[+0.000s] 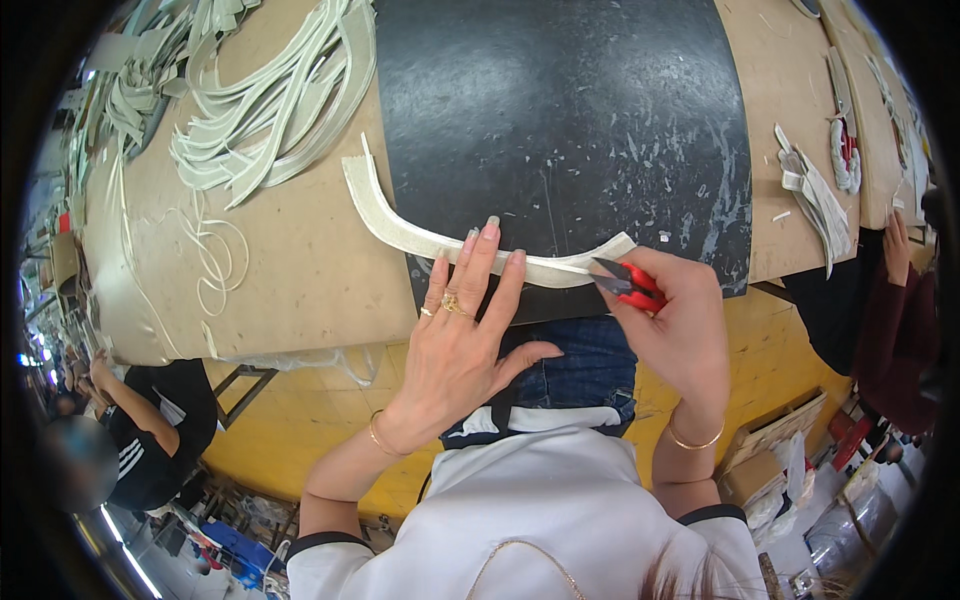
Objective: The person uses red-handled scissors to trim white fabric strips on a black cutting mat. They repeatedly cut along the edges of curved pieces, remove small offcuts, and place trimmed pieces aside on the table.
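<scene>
A curved, pale strip with white piping (400, 232) lies across the left and front part of a black mat (560, 120). My left hand (455, 310) rests on the strip with its fingers spread, pressing it near the middle. In my right hand (675, 315) is a pair of red-handled thread snips (630, 285), gripped in closed fingers. The dark blades point left and meet the white piping near the strip's right end. Whether the blades have the piping between them is hard to make out.
Several similar curved strips (290, 110) are heaped on the tan table (270, 270) at the far left, beside loose white cord (215, 250). On the right lie pale scraps (815, 200) and other red-handled snips (845, 155). Other people work at both sides.
</scene>
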`<state>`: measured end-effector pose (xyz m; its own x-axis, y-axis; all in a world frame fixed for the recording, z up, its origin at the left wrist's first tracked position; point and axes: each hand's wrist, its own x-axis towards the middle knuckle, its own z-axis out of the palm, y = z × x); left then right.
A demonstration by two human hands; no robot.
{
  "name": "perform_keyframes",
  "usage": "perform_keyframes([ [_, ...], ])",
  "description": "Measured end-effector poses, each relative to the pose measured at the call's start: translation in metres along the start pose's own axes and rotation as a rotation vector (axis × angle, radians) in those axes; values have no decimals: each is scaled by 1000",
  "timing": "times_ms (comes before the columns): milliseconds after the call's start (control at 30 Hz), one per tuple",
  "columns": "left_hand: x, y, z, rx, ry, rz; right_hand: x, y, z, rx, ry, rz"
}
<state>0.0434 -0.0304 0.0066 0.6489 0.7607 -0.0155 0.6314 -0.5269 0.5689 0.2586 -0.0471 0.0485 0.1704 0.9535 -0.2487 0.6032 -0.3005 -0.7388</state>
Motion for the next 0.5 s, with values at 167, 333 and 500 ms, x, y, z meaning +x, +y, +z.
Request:
perform_keyframes([
  [167, 3, 16, 5, 37, -22, -26, 0, 3, -9, -125, -117, 144],
  [333, 26, 8, -4, 19, -126, 115, -8, 4, -10, -177, -79, 154],
  [500, 31, -19, -23, 116, -243, 276, -22, -1, -6, -99, -92, 163],
])
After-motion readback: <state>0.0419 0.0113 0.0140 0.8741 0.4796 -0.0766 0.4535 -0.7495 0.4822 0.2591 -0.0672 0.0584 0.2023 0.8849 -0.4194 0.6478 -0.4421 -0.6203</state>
